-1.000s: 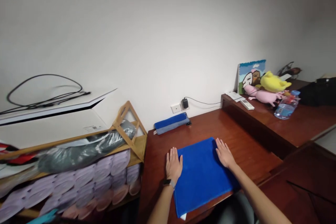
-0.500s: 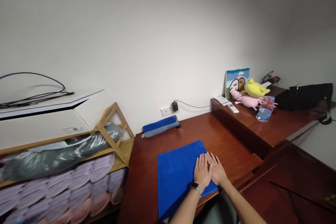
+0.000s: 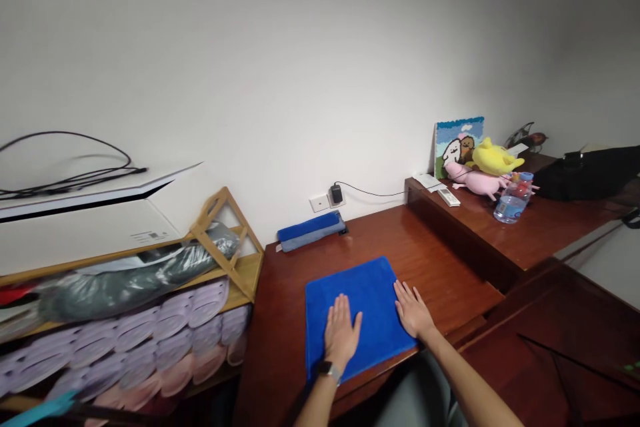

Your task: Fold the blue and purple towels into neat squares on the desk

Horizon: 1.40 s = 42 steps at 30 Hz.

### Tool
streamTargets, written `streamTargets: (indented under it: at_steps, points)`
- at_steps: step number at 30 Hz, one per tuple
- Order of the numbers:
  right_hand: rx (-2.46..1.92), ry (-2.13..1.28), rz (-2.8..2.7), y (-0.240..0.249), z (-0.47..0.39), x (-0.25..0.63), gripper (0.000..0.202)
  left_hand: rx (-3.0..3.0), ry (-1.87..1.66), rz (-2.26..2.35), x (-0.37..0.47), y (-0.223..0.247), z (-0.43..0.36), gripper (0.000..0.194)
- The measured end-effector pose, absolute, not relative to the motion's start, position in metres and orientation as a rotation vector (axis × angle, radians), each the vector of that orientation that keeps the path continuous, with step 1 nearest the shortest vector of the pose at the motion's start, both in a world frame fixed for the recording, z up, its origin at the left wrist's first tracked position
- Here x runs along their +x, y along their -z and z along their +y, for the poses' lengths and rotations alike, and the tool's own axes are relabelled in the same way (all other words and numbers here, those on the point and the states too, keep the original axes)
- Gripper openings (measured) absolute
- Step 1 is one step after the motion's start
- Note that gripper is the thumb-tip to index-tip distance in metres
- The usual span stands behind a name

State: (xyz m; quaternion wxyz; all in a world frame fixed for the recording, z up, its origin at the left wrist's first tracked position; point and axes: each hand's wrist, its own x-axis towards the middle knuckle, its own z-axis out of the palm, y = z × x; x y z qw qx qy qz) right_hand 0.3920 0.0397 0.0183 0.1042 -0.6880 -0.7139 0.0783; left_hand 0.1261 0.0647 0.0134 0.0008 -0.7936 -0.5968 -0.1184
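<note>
A blue cloth (image 3: pixel 373 303) lies spread flat on the reddish-brown wooden desk (image 3: pixel 273 320), near its front edge. My left hand (image 3: pixel 341 335), with a watch on the wrist, rests flat on the left part of the cloth, thumb held away from the fingers. Across the cloth's right edge lies my right hand (image 3: pixel 413 310), palm down with its fingers spread. Neither hand grips anything.
Against the wall lies a folded blue and grey cloth (image 3: pixel 313 230), near a plugged-in black charger (image 3: pixel 336 193). On the raised right surface are plush toys (image 3: pixel 495 157), a water bottle (image 3: pixel 513 200) and a remote (image 3: pixel 449 197). A shoe rack (image 3: pixel 245 273) stands left.
My left hand has slid left across the cloth, away from my right hand. The right hand stays at the cloth's right edge. The view has shifted slightly.
</note>
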Motion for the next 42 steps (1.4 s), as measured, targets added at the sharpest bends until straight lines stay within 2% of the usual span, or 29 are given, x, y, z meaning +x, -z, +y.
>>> streamTargets:
  at_steps: [5, 14, 21, 26, 31, 34, 37, 42]
  points:
    - [-2.054, -0.253, -2.135, -0.02, 0.04, 0.393, 0.062, -2.321, 0.399, -1.965, 0.039, -0.006, 0.047, 0.071]
    - [-2.068, -0.106, -2.031, -0.025, 0.005, 0.38, 0.064, -2.295, 0.496, -1.946, 0.05, -0.004, 0.046, 0.072]
    - [-2.096, -0.211, -2.024, -0.013, -0.019, 0.382, 0.063, -2.28, 0.569, -1.84, 0.044, -0.014, 0.042, 0.064]
    - [-2.081, -0.203, -2.022, -0.014, -0.017, 0.382, 0.062, -2.484, 0.571, -1.617, 0.112, -0.032, 0.024, 0.059]
    - [-2.067, -0.187, -2.091, -0.012, -0.018, 0.385, 0.061, -2.839, 0.499, -1.472, 0.229, -0.041, 0.009, 0.066]
    - [-2.08, -0.184, -2.106, -0.009, -0.018, 0.386, 0.061, -2.927, 0.427, -1.507, 0.25, -0.039, 0.007, 0.067]
    - [-2.086, -0.181, -2.073, -0.005, -0.018, 0.386, 0.062, -2.857, 0.4, -1.589, 0.214, -0.031, 0.006, 0.069]
    - [-2.079, -0.148, -2.024, 0.001, -0.016, 0.387, 0.063, -2.442, 0.391, -1.926, 0.081, -0.011, -0.004, 0.072]
